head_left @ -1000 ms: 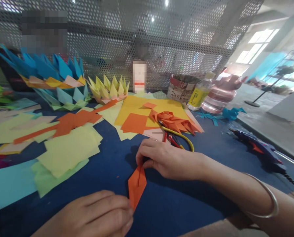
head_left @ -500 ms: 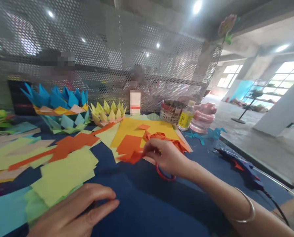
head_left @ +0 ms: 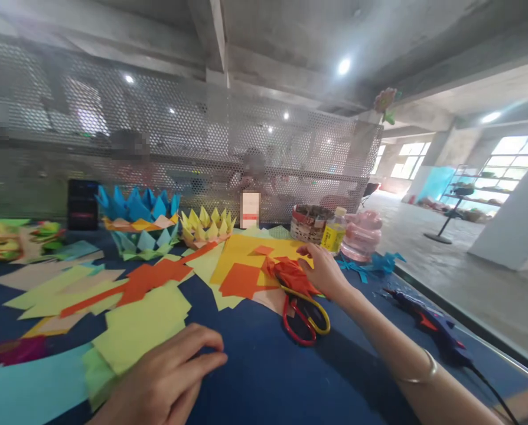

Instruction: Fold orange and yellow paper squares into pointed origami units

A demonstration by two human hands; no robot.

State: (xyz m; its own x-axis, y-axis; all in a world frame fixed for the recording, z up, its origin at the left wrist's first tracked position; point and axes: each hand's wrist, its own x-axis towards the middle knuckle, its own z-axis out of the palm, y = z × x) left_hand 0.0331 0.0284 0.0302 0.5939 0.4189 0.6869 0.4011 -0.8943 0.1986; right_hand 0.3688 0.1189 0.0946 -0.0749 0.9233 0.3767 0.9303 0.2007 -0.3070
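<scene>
My right hand (head_left: 328, 270) is over the right end of a pile of folded orange paper pieces (head_left: 293, 274), its thumb and fingers apart and nothing seen in them. Scissors with red and yellow handles (head_left: 300, 321) lie just below the pile, their blades hidden under it. Near the front edge, my left hand (head_left: 170, 369) rests half curled beside yellow-green paper sheets (head_left: 146, 316). Its thumb and forefinger tips are close together, with nothing visible between them. Flat orange paper squares (head_left: 241, 280) lie left of the pile on a larger yellow sheet (head_left: 235, 249).
Blue (head_left: 140, 203) and yellow (head_left: 208, 227) folded-paper rings stand at the back, near a dark phone (head_left: 82, 205). A woven basket (head_left: 308, 223), yellow-labelled bottle (head_left: 333, 231) and pink container (head_left: 361, 236) stand back right. A glue gun (head_left: 427, 324) with a cord lies at right. Perforated mesh (head_left: 193, 141) rises behind.
My right hand has let go of an orange paper piece and moved right and over the pile, uncovering the scissors. The view has tilted up. My left hand keeps nearly the same pose.
</scene>
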